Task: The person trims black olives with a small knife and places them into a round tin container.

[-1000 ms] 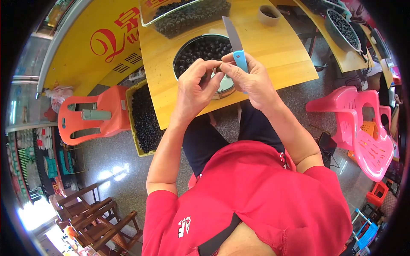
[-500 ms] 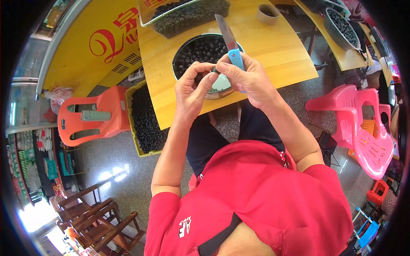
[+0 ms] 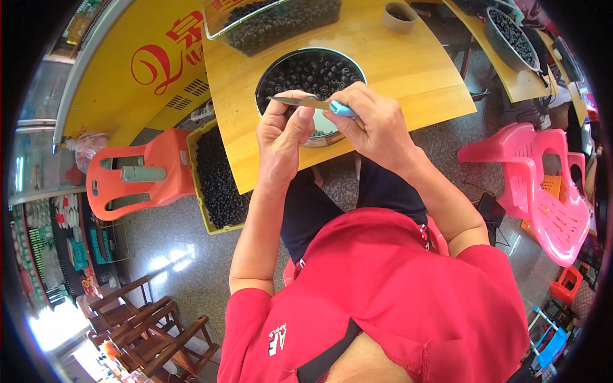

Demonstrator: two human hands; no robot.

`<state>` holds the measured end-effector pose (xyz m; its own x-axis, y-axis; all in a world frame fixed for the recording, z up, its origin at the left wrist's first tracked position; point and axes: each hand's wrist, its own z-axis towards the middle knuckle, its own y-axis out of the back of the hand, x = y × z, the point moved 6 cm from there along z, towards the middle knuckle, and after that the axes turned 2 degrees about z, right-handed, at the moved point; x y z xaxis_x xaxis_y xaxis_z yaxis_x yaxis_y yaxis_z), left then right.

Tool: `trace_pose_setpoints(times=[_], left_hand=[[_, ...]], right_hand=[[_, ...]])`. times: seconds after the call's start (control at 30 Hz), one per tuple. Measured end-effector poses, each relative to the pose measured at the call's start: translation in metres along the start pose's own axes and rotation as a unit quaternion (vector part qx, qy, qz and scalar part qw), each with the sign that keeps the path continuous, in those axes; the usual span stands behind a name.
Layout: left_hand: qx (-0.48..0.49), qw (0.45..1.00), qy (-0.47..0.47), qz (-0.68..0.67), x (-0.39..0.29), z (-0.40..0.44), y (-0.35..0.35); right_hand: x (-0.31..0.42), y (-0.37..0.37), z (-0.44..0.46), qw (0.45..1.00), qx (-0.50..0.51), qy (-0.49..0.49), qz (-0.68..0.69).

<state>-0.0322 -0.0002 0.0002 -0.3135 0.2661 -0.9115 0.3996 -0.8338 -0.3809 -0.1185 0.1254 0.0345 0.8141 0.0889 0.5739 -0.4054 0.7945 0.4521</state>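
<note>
My right hand (image 3: 377, 121) is closed around the blue handle of a knife (image 3: 343, 109). The blade points left, across the fingertips of my left hand (image 3: 280, 134). Between left thumb and forefinger I pinch a small dark round piece (image 3: 311, 98), perhaps a snail, mostly covered by fingers and blade. Both hands are over the near rim of a round metal bowl (image 3: 258, 89), which holds many similar dark, shiny, round pieces (image 3: 306, 71). The bowl stands on a yellow wooden table (image 3: 415, 76).
Behind the bowl stands a clear tub (image 3: 274, 29) of dark pieces, with a small cup (image 3: 400, 18) to its right. A yellow crate (image 3: 220, 179) of them sits on the floor at left beside an orange chair (image 3: 140, 172). Pink chairs (image 3: 530, 185) stand at right.
The knife has swung down from pointing up and away to lying leftward across my left fingertips. My right hand has turned over with it; my left hand keeps its pinch.
</note>
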Motion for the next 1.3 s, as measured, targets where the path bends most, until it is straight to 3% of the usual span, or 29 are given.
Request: trace_pose_setpoints(times=[0.47, 0.57, 0.73, 0.83, 1.03, 1.2, 1.3], left_hand=[[0.001, 0.999, -0.018, -0.03, -0.002, -0.002, -0.004], [0.035, 0.997, -0.039, -0.063, -0.014, -0.007, -0.01], [-0.007, 0.999, -0.05, -0.006, -0.01, -0.01, -0.005], [-0.018, 0.998, -0.046, 0.024, -0.008, -0.009, -0.006], [0.0, 0.992, -0.087, 0.087, -0.015, -0.009, -0.004], [0.002, 0.998, -0.057, 0.041, -0.017, -0.014, 0.005], [-0.005, 0.992, -0.076, -0.105, -0.025, -0.016, 0.033]], right_hand=[[-0.006, -0.002, -0.002, 0.998, 0.018, 0.003, -0.052], [-0.028, -0.006, -0.006, 0.992, 0.001, -0.042, -0.119], [-0.025, -0.003, -0.004, 0.986, -0.022, -0.14, 0.089], [-0.011, -0.012, -0.003, 0.922, 0.024, -0.246, 0.297], [-0.009, -0.026, -0.003, 0.824, 0.036, -0.342, 0.45], [-0.006, -0.026, -0.002, 0.842, 0.067, -0.33, 0.421], [-0.008, -0.021, 0.0, 0.873, 0.055, -0.326, 0.358]])
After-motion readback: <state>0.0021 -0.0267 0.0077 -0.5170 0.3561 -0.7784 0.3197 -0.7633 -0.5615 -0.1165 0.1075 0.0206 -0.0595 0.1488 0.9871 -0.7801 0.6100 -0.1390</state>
